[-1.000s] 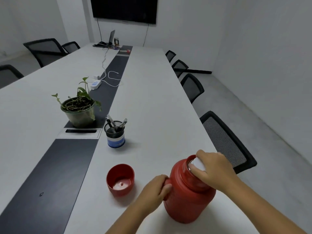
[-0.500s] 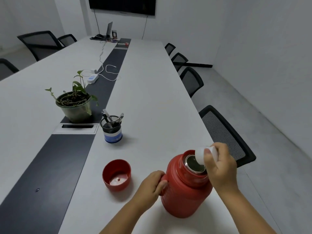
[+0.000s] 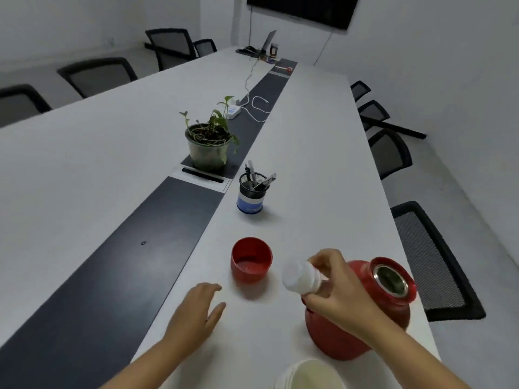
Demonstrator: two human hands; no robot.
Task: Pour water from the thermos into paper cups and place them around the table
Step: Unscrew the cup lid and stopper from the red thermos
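The red thermos stands near the table's right edge, its steel mouth uncovered. My right hand pinches the white stopper in the air to the left of the thermos. The thermos's red lid sits upside down on the table just left of the stopper. My left hand hovers open over the white tabletop, holding nothing. A stack of paper cups shows at the bottom edge, partly cut off.
A pen holder and a potted plant stand farther along the table by its dark centre strip. A power strip with a white cable lies beyond. Black mesh chairs line both sides.
My right hand lifted the white stopper out of the thermos and carried it left. My left hand let go of the thermos handle and moved left. The camera view turned left.
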